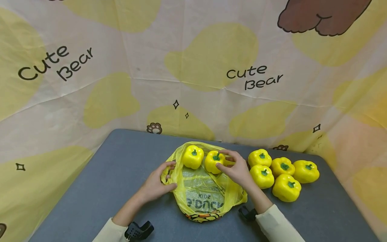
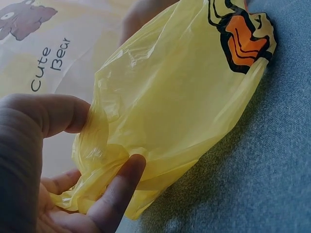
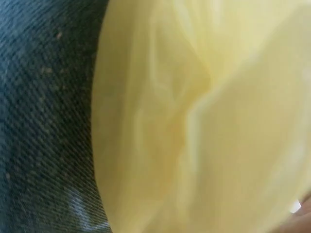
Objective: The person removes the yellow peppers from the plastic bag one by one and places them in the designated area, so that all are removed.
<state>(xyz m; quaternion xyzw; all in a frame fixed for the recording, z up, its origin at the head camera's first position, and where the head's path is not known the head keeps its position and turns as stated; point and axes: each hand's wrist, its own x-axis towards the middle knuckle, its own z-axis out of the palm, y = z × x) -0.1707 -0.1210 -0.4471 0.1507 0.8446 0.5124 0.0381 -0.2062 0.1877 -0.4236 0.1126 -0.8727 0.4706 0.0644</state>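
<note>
A yellow plastic bag (image 1: pixel 205 188) with dark lettering lies spread with its mouth open on the table. My left hand (image 1: pixel 158 179) grips the bag's left rim; in the left wrist view its thumb and fingers pinch bunched plastic (image 2: pixel 104 165). Inside the bag, toward the far side, sits one yellow bell pepper (image 1: pixel 192 157) with a green stem. Just right of it, my right hand (image 1: pixel 237 167) holds a second bell pepper (image 1: pixel 213 162) between thumb and fingers, within the bag's mouth. The bag's yellow side (image 3: pixel 160 121) fills most of the right wrist view and hides that hand's fingers.
Several more yellow bell peppers (image 1: pixel 286 188) stand grouped on the right of the grey table (image 1: pixel 121 161), beside my right forearm. A printed cloth (image 1: pixel 196 67) hangs behind the table's far edge. Each wrist wears a black device (image 1: pixel 139 231).
</note>
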